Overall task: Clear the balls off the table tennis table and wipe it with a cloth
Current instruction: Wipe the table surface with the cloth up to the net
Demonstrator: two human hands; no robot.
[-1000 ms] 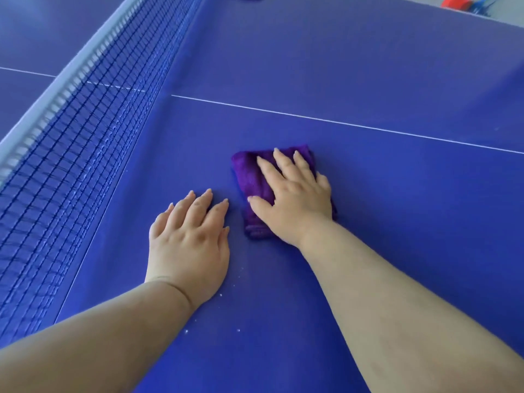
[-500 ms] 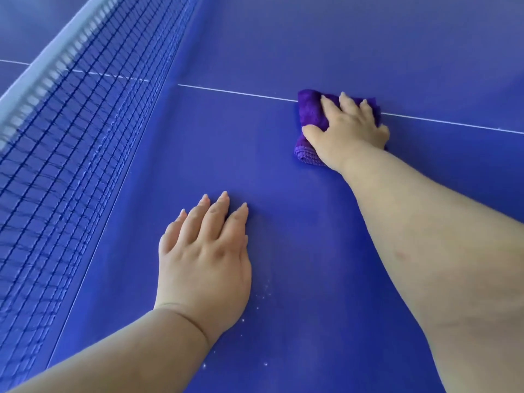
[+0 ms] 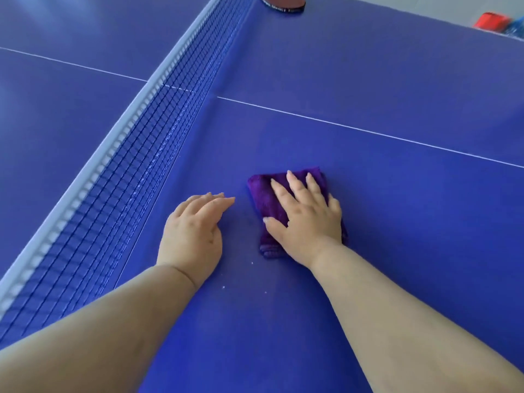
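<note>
The right hand (image 3: 304,222) presses flat, fingers spread, on the folded purple cloth (image 3: 270,205) at mid-table (image 3: 397,251); the left hand (image 3: 195,231) rests open at its 9 o'clock. At 12 o'clock a paddle (image 3: 283,4) is cut off by the frame edge.

One head camera looking forward and down, sitting close above the table (image 3: 397,66), facing along the net (image 3: 136,171), both forearms entering from below.

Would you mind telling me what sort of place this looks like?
Probably an indoor games room: a blue table tennis table with white lines, its net, and a paddle at the far edge.
</note>
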